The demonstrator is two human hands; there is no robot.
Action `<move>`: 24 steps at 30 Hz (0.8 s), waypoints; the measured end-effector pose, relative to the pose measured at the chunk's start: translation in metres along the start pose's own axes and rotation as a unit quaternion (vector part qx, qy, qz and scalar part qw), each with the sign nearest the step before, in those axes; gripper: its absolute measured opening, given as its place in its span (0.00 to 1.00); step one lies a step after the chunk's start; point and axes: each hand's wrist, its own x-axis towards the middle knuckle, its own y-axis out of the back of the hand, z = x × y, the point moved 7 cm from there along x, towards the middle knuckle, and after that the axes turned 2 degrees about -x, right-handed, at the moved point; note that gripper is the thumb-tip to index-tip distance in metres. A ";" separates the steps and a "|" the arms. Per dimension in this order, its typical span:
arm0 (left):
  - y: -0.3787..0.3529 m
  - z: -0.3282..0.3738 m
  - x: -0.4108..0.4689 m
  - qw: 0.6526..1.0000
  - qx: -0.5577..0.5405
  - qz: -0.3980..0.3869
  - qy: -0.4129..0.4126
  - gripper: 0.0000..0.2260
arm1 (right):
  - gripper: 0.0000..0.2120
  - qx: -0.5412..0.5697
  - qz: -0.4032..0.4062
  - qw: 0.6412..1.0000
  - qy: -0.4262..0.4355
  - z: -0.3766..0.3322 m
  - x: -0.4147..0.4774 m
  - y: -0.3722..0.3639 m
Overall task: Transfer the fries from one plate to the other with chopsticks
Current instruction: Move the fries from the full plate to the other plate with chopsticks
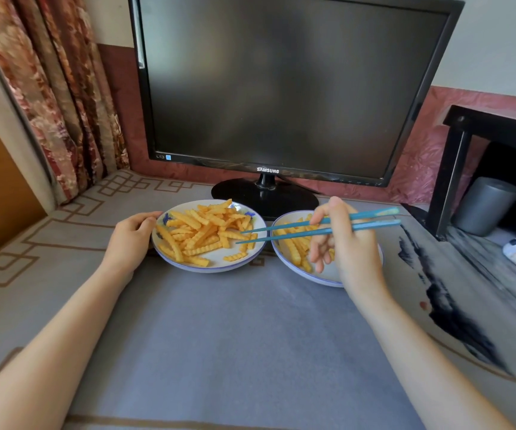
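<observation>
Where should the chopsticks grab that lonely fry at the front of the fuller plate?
Pinch the lone fry across its middle, coming down from above and the right. It lies flat on the left plate, apart from the pile, running left to right. The chopsticks can probably straddle its long wavy sides without slipping.

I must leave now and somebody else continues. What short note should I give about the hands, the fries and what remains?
Left hand holds the rim of the left plate.
Right hand holds the chopsticks, tips apart over that plate, no fry between them.
Left plate: big pile of fries. Right plate: fewer fries.
Done: apparently some fries moved.
Left: most of the pile, if it goes left to right.
</observation>
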 end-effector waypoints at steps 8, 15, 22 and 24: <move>-0.001 0.004 -0.003 1.000 -0.003 0.004 0.000 0.14 | 0.19 0.026 0.016 0.999 0.013 0.004 -0.004 -0.010; 0.000 0.004 -0.003 1.000 0.001 0.006 -0.003 0.14 | 0.20 0.033 0.087 0.996 0.018 -0.007 -0.007 0.018; 0.000 0.005 -0.004 1.000 -0.006 0.004 0.002 0.14 | 0.18 0.014 0.178 0.982 0.057 -0.020 -0.005 0.075; 0.000 0.004 -0.004 1.000 -0.007 0.002 0.004 0.14 | 0.17 -0.010 0.213 0.975 0.056 -0.016 -0.006 0.096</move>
